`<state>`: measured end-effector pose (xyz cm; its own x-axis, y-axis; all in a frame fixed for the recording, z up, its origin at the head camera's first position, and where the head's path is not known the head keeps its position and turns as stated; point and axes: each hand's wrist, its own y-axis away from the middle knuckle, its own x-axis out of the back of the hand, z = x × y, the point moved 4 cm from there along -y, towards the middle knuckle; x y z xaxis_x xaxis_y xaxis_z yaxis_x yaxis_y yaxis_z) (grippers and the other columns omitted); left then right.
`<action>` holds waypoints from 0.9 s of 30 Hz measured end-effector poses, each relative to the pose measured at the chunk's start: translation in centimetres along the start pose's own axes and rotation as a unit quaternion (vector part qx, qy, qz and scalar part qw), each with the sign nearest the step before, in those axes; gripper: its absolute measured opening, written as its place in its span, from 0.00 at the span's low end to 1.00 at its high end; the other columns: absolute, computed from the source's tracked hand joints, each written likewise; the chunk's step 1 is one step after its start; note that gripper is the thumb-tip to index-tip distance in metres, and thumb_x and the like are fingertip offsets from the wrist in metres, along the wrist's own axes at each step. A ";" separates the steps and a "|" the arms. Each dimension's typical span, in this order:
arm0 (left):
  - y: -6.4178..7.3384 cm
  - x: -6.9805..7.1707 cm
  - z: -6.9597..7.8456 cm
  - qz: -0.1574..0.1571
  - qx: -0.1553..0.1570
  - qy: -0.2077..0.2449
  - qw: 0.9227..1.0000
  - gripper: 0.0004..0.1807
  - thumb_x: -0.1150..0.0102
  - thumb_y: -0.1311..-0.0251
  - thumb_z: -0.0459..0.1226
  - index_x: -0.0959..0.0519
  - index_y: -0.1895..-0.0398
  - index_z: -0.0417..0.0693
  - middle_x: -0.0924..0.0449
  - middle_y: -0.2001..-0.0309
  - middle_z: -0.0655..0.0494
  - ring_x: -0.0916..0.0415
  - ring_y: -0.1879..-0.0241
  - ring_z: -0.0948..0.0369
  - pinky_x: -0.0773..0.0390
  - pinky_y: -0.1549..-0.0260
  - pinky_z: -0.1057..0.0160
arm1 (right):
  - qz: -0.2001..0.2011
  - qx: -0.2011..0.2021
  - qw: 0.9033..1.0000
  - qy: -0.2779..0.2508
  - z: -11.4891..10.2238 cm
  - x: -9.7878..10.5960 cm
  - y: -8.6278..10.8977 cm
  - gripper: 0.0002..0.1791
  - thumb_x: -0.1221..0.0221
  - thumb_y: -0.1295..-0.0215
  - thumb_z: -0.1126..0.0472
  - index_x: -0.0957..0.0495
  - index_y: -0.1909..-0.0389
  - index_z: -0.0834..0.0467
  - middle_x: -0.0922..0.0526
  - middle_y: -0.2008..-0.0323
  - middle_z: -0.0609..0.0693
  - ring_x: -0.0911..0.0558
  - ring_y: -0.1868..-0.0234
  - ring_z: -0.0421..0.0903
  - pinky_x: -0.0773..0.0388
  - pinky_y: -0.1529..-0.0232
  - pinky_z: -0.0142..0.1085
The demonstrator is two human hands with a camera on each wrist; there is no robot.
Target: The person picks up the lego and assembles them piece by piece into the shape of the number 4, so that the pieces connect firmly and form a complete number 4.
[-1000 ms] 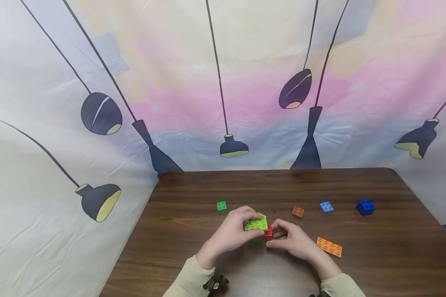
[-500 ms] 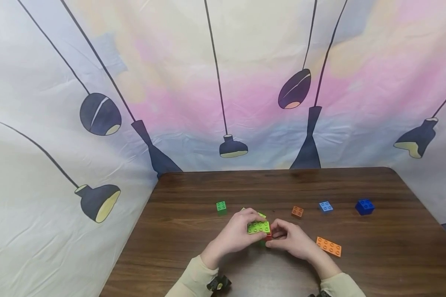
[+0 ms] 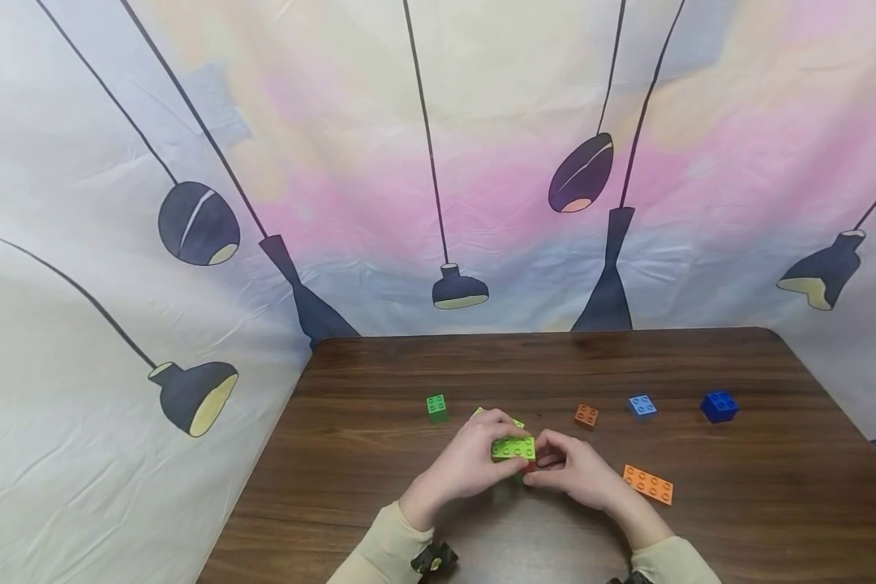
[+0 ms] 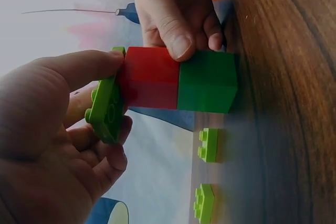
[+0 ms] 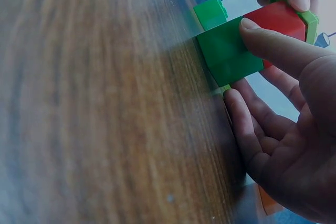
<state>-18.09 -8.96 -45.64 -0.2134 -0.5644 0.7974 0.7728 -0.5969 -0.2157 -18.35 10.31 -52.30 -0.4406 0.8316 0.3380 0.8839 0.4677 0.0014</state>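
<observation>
In the head view my left hand pinches a lime-green flat toy brick between thumb and fingers. The left wrist view shows that flat brick against the top of a red brick, overhanging one side at a slant. The red brick sits on a dark green brick, and together they stand upright on the table. My right hand grips this stack from the right. In the right wrist view its thumb presses the green brick near the seam with the red one.
Two lime bricks lie behind the stack, half hidden by the left hand. A small green brick stands back left. Brown, light blue and dark blue bricks sit back right, an orange flat brick by the right wrist.
My left hand has shifted a little to the right with the lime flat brick, which now covers most of the red brick in the head view. The right hand has stayed in place.
</observation>
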 end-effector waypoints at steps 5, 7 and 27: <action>0.0 -0.1 0.0 0.003 -0.007 -0.003 1.000 0.15 0.25 0.33 0.41 0.11 0.45 0.52 0.19 0.49 0.64 0.23 0.49 0.68 0.22 0.47 0.66 | 0.000 0.003 1.000 0.002 -0.1 0.0 0.0 0.16 0.23 0.36 0.56 0.19 0.54 0.54 0.12 0.54 0.49 0.14 0.51 0.49 0.16 0.56 0.35; 0.0 -0.1 0.0 0.004 -0.008 -0.003 1.000 0.15 0.24 0.34 0.41 0.11 0.45 0.53 0.18 0.50 0.64 0.23 0.49 0.68 0.22 0.47 0.66 | 0.001 0.002 1.000 0.003 -0.1 0.0 0.0 0.16 0.23 0.36 0.56 0.19 0.54 0.54 0.13 0.54 0.49 0.14 0.51 0.49 0.16 0.56 0.35; 0.1 -0.2 0.1 0.003 0.004 -0.012 1.000 0.15 0.25 0.33 0.41 0.11 0.45 0.53 0.21 0.51 0.66 0.24 0.50 0.69 0.23 0.47 0.65 | 0.003 -0.005 1.000 0.017 0.0 0.1 -0.1 0.17 0.23 0.36 0.54 0.19 0.55 0.53 0.12 0.55 0.48 0.14 0.51 0.48 0.16 0.56 0.35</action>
<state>-17.97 -8.86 -45.72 -0.1945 -0.5544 0.8092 0.7789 -0.5888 -0.2162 -18.46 10.41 -52.27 -0.4303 0.8237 0.3693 0.8879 0.4599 0.0089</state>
